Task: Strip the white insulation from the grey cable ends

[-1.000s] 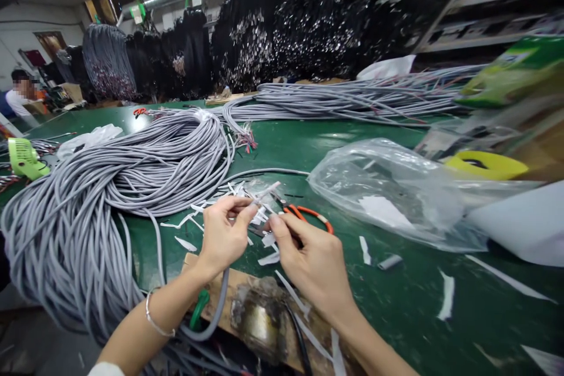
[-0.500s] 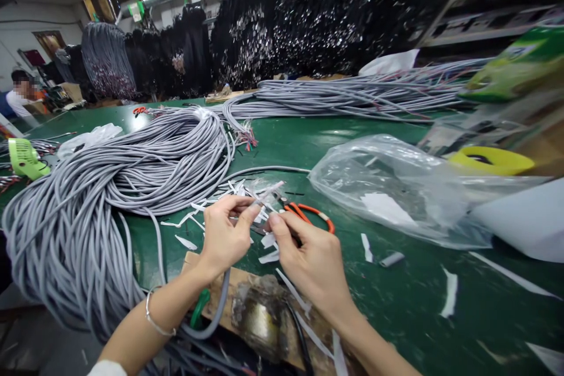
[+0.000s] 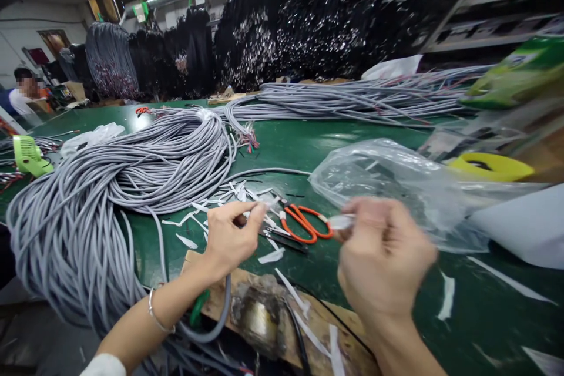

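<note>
My left hand (image 3: 229, 238) pinches the end of a grey cable (image 3: 215, 320) that loops down under my wrist to the table's near edge. My right hand (image 3: 383, 258) is blurred, raised to the right of the left one, and grips a small white strip (image 3: 341, 221) between thumb and fingers. Orange-handled scissors (image 3: 304, 223) lie on the green table (image 3: 396, 305) between the two hands, among scattered white paper slips (image 3: 271, 257).
A big coil of grey cables (image 3: 110, 188) fills the left. More grey cables (image 3: 352, 100) stretch along the back. A clear plastic bag (image 3: 396, 182) lies right, with a yellow tape roll (image 3: 489, 165) behind it. A wooden block with a metal fixture (image 3: 259, 317) sits at the near edge. A person (image 3: 22, 91) sits far left.
My right hand has pulled away to the right from the left hand, taking a white strip with it and uncovering the scissors. The left hand has stayed in place.
</note>
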A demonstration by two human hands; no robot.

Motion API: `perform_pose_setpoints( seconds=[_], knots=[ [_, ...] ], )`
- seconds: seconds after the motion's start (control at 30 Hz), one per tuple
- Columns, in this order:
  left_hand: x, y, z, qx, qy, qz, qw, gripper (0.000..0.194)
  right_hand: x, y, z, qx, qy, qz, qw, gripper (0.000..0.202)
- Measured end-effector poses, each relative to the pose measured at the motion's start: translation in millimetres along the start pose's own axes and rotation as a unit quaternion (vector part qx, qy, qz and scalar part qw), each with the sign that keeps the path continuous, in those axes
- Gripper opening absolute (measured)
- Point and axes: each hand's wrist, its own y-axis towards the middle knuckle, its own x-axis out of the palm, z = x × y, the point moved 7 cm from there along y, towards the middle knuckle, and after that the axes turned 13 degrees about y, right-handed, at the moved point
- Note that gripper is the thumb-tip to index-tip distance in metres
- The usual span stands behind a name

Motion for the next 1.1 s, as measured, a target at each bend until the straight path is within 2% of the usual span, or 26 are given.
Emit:
perform_pose_setpoints(
  seconds=[0.07,0.1,0.17,0.23,0.4,0.53,0.6,0.67,0.7,0.8,0.87,0.93,1.0,1.03,1.1],
  knots=[
    [2.9,1.1,-7.8,-0.043,-0.038,-0.020,0.998,0.029,10.7,-1.6,3.1,0.019,-0.004,-0.037,0.999,0.027],
    [4.1,1.2,-10.1,-0.055,-0.052,-0.027,0.997,0.030,20.0,-3.9,4.8,0.032,-0.005,-0.075,0.997,0.025],
    [6.0,1.1,-11.5,-0.059,-0.073,-0.039,0.995,0.029,38.1,-10.6,8.7,0.066,0.013,-0.151,0.986,0.026],
    [8.5,0.8,-10.3,-0.051,-0.089,-0.058,0.993,0.027,47.4,-15.6,12.3,0.104,0.044,-0.181,0.977,0.029],
    [10.8,0.6,-6.0,-0.048,-0.087,-0.098,0.990,0.024,51.6,-19.8,19.0,0.180,0.117,-0.189,0.958,0.027],
    [12.1,-0.8,-0.3,-0.019,-0.057,-0.097,0.994,0.023,47.7,-19.0,23.6,0.208,0.161,-0.143,0.954,0.022],
    [17.4,-1.8,-2.3,-0.035,-0.100,-0.105,0.989,0.027,47.2,-18.7,24.6,0.210,0.176,-0.125,0.954,0.018],
    [28.7,-3.6,-7.6,-0.093,-0.209,-0.147,0.962,0.034,49.3,-19.1,24.3,0.212,0.201,-0.122,0.949,0.016],
    [36.0,-5.3,-8.6,-0.125,-0.274,-0.182,0.936,0.038,50.6,-19.6,24.3,0.218,0.219,-0.121,0.944,0.016],
    [50.8,-11.1,-1.1,-0.189,-0.439,-0.281,0.832,0.043,54.9,-22.3,25.2,0.247,0.275,-0.116,0.922,0.017],
    [50.8,-12.3,5.4,-0.210,-0.507,-0.302,0.779,0.044,56.0,-24.0,26.7,0.265,0.301,-0.107,0.910,0.019],
    [46.6,-11.6,8.0,-0.224,-0.550,-0.291,0.750,0.046,54.7,-24.3,28.9,0.276,0.312,-0.091,0.905,0.021],
    [40.9,-9.4,7.3,-0.219,-0.553,-0.276,0.755,0.044,50.6,-22.6,31.2,0.273,0.310,-0.071,0.908,0.023],
    [38.2,-8.0,6.1,-0.206,-0.530,-0.274,0.775,0.043,47.6,-20.9,32.0,0.265,0.307,-0.060,0.912,0.023],
    [34.0,-4.9,0.8,-0.175,-0.439,-0.270,0.839,0.048,41.3,-16.6,32.0,0.232,0.280,-0.051,0.930,0.023]
  ],
)
